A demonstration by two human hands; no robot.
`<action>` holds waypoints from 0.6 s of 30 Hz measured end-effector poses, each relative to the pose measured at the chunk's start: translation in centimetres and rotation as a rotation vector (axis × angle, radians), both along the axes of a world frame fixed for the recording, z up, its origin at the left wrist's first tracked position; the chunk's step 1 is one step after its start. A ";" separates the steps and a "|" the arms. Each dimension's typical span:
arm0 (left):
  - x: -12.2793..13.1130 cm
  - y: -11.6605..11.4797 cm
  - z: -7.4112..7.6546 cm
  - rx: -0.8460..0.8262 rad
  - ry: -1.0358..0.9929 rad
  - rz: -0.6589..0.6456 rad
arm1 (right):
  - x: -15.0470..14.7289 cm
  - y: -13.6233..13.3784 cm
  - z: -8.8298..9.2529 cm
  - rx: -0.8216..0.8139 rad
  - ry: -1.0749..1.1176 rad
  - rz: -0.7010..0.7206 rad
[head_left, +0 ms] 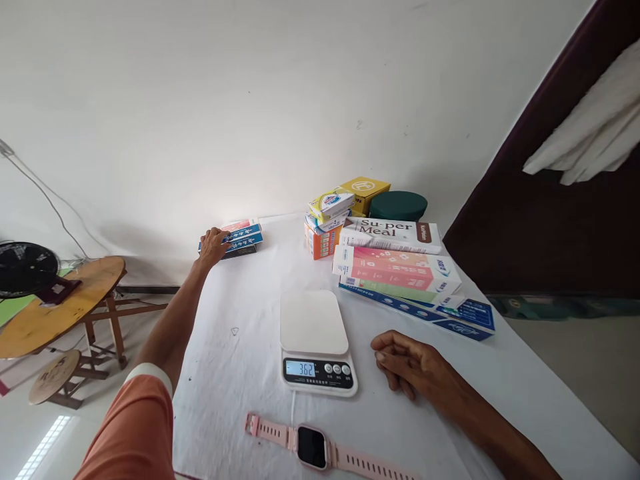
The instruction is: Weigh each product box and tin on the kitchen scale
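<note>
My left hand (pixel 214 245) reaches to the far left of the white-covered table (pixel 240 373) and grips the end of a stack of flat blue, white and red boxes (pixel 241 237). My right hand (pixel 409 363) rests on the cloth to the right of a white digital kitchen scale (pixel 315 340), fingers curled loosely with nothing seen in them. The scale's platform is bare and its display shows digits. A pink smartwatch (pixel 313 445) lies flat in front of the scale at the near edge.
A pile of long boxes (pixel 400 267) sits at the right, with small soap boxes (pixel 330 223), a yellow box (pixel 365 190) and a dark green round lid (pixel 399 205) behind. A round wooden table (pixel 55 303), a stool and a fan (pixel 25 267) stand on the left.
</note>
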State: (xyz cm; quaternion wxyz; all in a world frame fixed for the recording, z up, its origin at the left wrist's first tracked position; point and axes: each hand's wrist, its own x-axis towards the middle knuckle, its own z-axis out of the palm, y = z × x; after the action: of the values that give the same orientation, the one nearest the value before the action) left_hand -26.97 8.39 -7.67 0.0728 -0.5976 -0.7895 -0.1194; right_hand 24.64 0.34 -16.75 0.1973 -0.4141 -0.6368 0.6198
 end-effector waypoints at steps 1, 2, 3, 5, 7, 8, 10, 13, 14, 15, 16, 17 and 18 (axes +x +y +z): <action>0.2 0.0 0.0 0.004 0.008 0.010 | -0.1 0.0 0.2 0.001 -0.003 -0.002; 0.4 0.0 0.0 0.007 0.015 0.019 | -0.1 -0.1 0.4 0.002 -0.001 -0.003; 0.7 0.1 0.0 0.009 0.022 0.028 | -0.2 -0.1 0.5 0.003 0.004 -0.005; 1.6 0.0 0.1 0.017 0.038 0.035 | -0.3 -0.2 0.9 0.004 0.019 -0.014; 3.1 0.0 0.3 0.045 0.051 0.009 | -0.5 -0.4 1.4 0.012 0.036 -0.022; 4.1 0.0 0.4 0.068 0.055 -0.025 | -0.6 -0.5 1.7 0.020 0.044 -0.026; 6.7 0.0 0.8 0.131 0.055 -0.137 | -0.7 -0.7 2.2 0.037 0.063 -0.029; 11.8 -0.3 1.6 0.219 0.021 -0.384 | -0.7 -1.0 2.6 0.051 0.093 -0.034; 13.7 -0.5 1.9 0.237 0.005 -0.467 | -0.7 -1.0 2.6 0.057 0.103 -0.035; 15.7 -0.7 2.2 0.244 -0.010 -0.548 | -0.7 -1.1 2.5 0.064 0.115 -0.035; 17.6 -1.0 2.4 0.242 -0.022 -0.621 | -0.7 -1.2 2.4 0.074 0.126 -0.034; 19.5 -1.2 2.5 0.236 -0.028 -0.685 | -0.7 -1.2 2.3 0.087 0.134 -0.033; 21.3 -1.3 2.6 0.227 -0.029 -0.737 | -0.7 -1.3 2.3 0.101 0.140 -0.030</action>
State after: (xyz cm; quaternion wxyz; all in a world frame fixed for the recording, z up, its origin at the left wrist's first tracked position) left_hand -5.68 7.07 -5.05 0.0795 -0.8277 -0.5043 -0.2329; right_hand 23.99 -0.94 -14.49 0.2713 -0.3690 -0.6456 0.6112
